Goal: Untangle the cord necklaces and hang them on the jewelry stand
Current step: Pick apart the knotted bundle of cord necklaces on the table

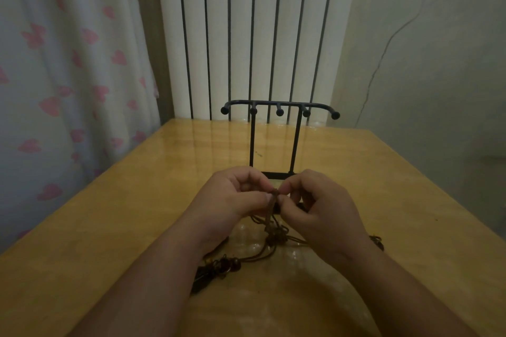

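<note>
A tangle of brown cord necklaces (273, 238) lies on the table in front of me, with a raised bunch of strands pinched between both hands. My left hand (232, 197) and my right hand (315, 208) grip that bunch from either side, fingertips almost touching. Dark beads and a pendant (216, 265) rest on the table below my left wrist. More beads (377, 241) show beside my right wrist. The black metal jewelry stand (279, 109) is upright just behind my hands, its several knobbed hooks bare.
The yellow wooden table (115, 227) reaches to a white ribbed radiator (246, 35) at the back. A curtain with pink hearts (68, 76) hangs along the left edge. A plain wall (438, 63) stands to the right.
</note>
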